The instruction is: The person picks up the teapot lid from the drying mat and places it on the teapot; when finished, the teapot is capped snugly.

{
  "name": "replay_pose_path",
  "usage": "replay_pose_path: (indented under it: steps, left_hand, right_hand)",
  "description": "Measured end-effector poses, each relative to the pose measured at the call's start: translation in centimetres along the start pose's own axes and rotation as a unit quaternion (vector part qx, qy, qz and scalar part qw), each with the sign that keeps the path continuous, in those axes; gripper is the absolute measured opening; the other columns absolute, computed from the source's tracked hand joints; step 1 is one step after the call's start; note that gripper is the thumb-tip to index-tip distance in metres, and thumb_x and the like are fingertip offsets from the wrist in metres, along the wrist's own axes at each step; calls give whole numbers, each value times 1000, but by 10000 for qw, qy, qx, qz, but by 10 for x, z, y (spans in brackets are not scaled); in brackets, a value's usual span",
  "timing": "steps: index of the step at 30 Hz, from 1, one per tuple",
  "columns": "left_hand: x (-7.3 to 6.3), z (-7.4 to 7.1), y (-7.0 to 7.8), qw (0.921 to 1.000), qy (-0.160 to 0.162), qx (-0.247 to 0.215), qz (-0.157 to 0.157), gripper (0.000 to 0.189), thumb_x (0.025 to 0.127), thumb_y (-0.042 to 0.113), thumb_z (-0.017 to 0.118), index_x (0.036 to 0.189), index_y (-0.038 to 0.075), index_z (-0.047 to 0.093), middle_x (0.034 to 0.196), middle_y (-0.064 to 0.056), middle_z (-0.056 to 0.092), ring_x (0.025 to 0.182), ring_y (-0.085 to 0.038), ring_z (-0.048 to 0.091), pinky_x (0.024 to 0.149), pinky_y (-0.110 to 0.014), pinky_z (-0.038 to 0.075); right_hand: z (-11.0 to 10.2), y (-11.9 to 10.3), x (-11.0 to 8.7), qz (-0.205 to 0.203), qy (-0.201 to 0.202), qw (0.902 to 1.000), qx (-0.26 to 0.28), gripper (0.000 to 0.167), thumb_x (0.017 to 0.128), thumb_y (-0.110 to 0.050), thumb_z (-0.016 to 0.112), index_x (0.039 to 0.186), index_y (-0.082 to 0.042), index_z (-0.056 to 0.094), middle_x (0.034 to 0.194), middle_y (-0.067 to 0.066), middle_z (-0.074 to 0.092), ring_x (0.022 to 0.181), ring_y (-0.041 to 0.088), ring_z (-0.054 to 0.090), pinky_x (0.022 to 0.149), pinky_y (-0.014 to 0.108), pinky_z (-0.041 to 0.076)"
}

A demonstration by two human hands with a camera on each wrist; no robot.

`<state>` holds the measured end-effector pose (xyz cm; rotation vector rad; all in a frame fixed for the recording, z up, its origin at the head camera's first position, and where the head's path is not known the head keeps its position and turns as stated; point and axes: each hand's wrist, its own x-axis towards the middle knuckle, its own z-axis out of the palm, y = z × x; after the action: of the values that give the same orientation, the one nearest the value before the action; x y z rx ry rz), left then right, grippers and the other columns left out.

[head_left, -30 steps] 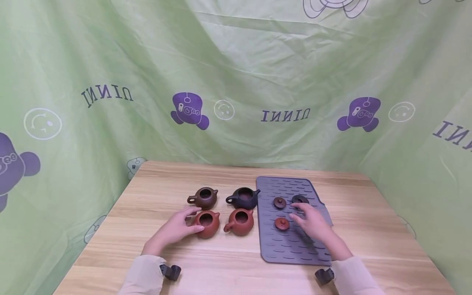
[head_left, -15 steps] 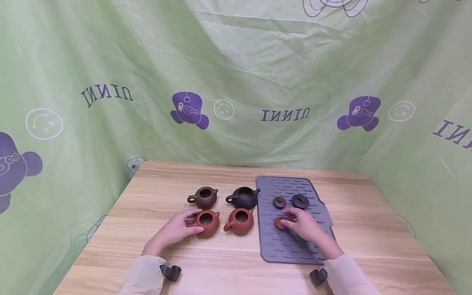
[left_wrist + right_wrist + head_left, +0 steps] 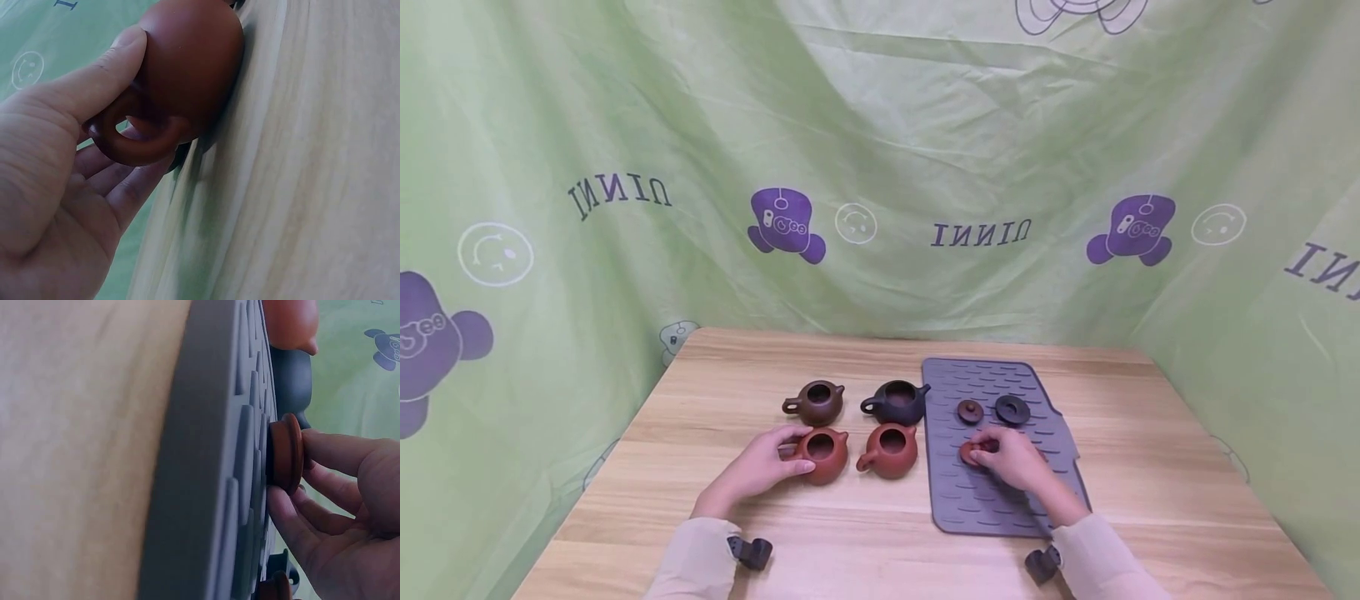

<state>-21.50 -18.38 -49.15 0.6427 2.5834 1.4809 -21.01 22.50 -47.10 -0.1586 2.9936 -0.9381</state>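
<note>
Nothing on the light wood-grain table (image 3: pixel 820 550), or on the flat grey ridged mat (image 3: pixel 985 508) beneath the right-hand grip, seems to have been shifted; what has changed lies with the right hand (image 3: pixel 1015 461). A second ago it was held spread, just beyond its present place; now it has been brought nearer and leftward, and a small round red-orange lid with a knob (image 3: pixel 289 453) is pinched between thumb and fingers. Reaching is thus judged to have given way to grasping, though whether the lid has been raised off the mat cannot be told.

The rounded red-orange clay teapot (image 3: pixel 831 469) is still held by the left hand (image 3: pixel 763 462), thumb on its near side, fingers curled past its handle. Its long axis is run from handle to spout: the handle is turned into the left palm, the spout is pointed rightward and slightly away, and the uncovered mouth is faced upward. A matching red-orange teapot (image 3: pixel 895 469) is set just right of that grip.

No long axis is offered by the pinched lid, being round; its knob is turned toward the right palm and its flange toward the mat. Beyond that grip, a brown knobbed lid (image 3: pixel 970 412) and a black disc-shaped lid (image 3: pixel 1009 412) are left untouched.
</note>
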Motion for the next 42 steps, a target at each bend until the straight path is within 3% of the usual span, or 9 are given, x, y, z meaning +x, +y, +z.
replay_pose_path:
  steps: [12,30,42]
  left_hand:
    - [0,-2,1,9999,-43,-101,43,52,83,17,79,126,-4,58,123,-21,59,110,-40,60,92,-44,50]
    - [-1,1,0,10000,73,24,-46,54,82,21,80,127,0,59,124,-18,60,112,-39,58,96,-50,47]
    - [-4,2,2,9999,125,41,55,53,82,20,80,125,-2,59,122,-20,60,110,-40,59,94,-50,48]
  right_hand:
    - [-5,-13,6,-32,199,9991,382,12,82,-13,79,93,-11,74,89,0,68,84,17,62,75,39,51]
    - [-2,-89,27,-871,194,9887,1203,12,83,-13,78,94,-11,74,87,-5,69,83,14,66,69,31,54]
    - [28,-132,36,-1374,-27,9826,1248,13,83,-18,78,94,-11,76,85,-6,70,84,11,65,79,31,52]
